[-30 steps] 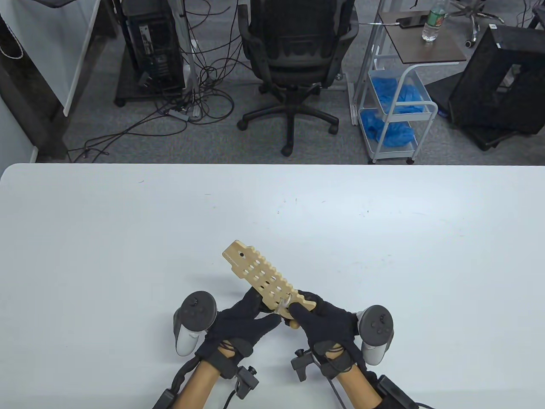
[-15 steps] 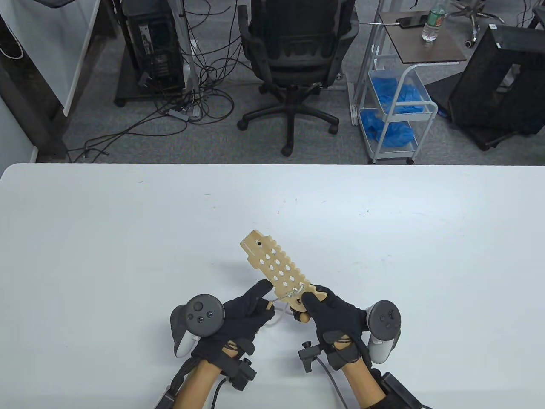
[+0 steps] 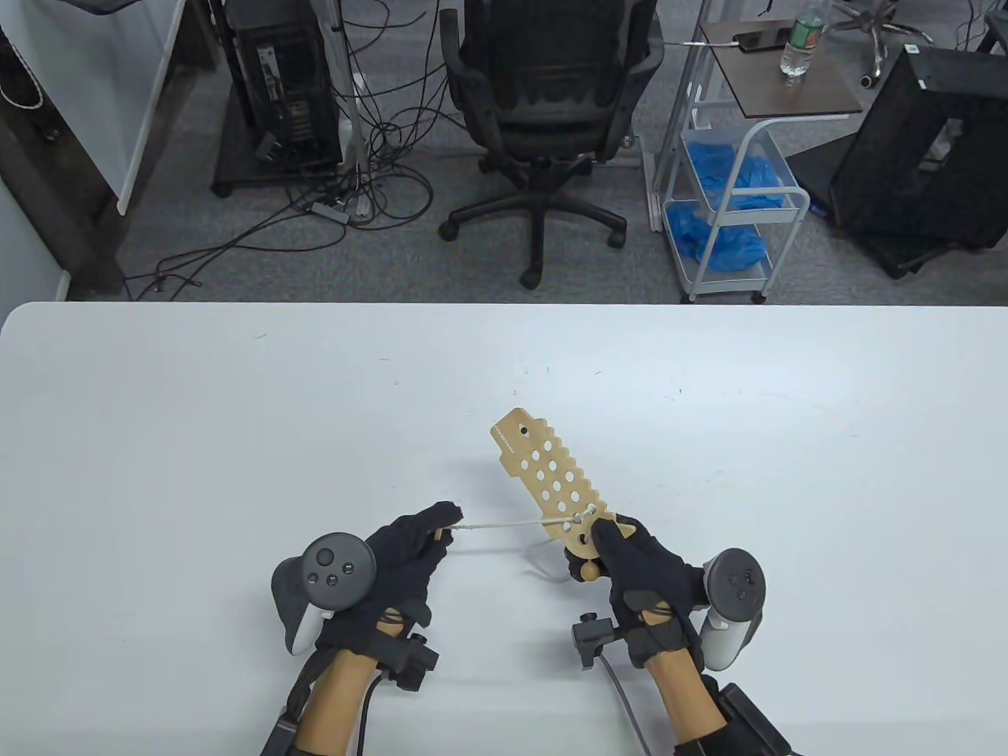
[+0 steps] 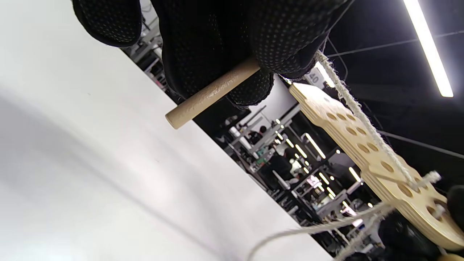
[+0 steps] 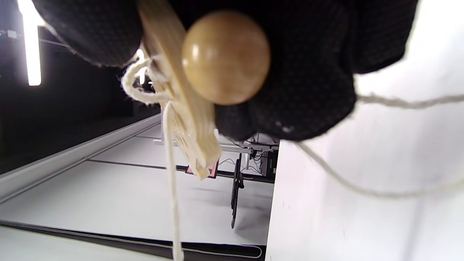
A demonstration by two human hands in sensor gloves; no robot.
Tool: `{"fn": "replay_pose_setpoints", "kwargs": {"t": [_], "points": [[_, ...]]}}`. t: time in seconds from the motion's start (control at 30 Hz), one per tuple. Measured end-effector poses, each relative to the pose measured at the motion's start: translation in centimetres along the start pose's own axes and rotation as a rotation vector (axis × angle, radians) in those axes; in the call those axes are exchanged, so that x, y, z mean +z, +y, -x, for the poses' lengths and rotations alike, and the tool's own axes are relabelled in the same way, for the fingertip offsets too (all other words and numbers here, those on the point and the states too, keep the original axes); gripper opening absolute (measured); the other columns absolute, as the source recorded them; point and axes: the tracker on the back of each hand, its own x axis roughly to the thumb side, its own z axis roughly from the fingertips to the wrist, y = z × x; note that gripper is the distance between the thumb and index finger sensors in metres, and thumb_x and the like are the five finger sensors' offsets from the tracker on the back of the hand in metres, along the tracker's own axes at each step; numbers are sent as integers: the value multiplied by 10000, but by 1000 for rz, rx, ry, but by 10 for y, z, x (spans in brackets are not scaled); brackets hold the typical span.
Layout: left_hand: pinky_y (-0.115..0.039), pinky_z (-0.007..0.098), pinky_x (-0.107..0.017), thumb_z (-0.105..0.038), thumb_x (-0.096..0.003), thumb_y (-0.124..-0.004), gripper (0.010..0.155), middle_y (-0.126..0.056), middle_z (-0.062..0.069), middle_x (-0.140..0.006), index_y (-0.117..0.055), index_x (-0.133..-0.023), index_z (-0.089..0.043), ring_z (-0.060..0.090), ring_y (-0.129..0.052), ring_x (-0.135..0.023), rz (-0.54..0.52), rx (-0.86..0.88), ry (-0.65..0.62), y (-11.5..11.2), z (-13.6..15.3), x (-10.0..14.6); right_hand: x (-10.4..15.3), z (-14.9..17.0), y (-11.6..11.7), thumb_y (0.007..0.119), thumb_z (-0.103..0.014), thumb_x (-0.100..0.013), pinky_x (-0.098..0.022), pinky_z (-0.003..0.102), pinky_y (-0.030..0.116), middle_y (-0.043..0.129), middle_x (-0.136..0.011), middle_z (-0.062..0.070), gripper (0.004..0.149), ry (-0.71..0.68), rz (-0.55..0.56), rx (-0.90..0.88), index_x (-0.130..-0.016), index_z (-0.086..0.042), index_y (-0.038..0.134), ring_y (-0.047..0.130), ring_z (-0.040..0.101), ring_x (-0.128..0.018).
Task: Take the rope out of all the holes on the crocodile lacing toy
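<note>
The wooden crocodile lacing toy (image 3: pixel 547 475) is a flat board with several holes, held above the table, head end pointing away. My right hand (image 3: pixel 630 563) grips its near end, close to a round wooden bead (image 5: pixel 225 57). A white rope (image 3: pixel 512 524) runs taut from a hole near that end leftward to my left hand (image 3: pixel 413 539), which pinches the rope's wooden stick tip (image 4: pixel 212 92). The rope (image 4: pixel 362 121) passes over the toy (image 4: pixel 366 152) in the left wrist view. A slack loop of rope (image 5: pixel 362 181) hangs below my right hand.
The white table (image 3: pixel 236 441) spreads around both hands. Beyond its far edge stand an office chair (image 3: pixel 551 118), a white cart with blue bags (image 3: pixel 728 197) and a computer tower with cables (image 3: pixel 287 87).
My left hand has pulled the stick tip away to the left, drawing the rope out taut. My right hand has carried the toy to the right and turned it more upright.
</note>
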Motion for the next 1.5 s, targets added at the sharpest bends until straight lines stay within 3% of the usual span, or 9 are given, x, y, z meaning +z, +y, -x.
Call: {"fn": "replay_pose_setpoints", "kwargs": {"t": [0.47,1.17,1.5], "points": [[-696,623,-665,-279,-483,-834,501,-970,-13,-871,-797,-972,-378,215,-969,-703,-82,20,105,21,27,-3,-9,10,-25,816,-386,-437,-410,619,764,1000,-544,253,484,137,96,-84,-722,3,850,1019,382,-369],[-699,619,-664,-285,-489,-828,493,-969,-5,-877,-800,-969,-390,213,-968,-710,-150,64,178,38,45,-1,-14,20,-47,783,-397,-463,-436,617,749,976,-589,249,493,255,147,-275,-757,-3,814,1005,380,-411],[-758,558,-615,-288,-488,-828,490,-969,-6,-876,-802,-967,-390,214,-971,-699,-182,77,207,45,51,1,-13,20,-52,780,-399,-465,-439,615,749,973,-593,248,494,272,180,-295,-760,-5,810,1003,379,-418]]}}
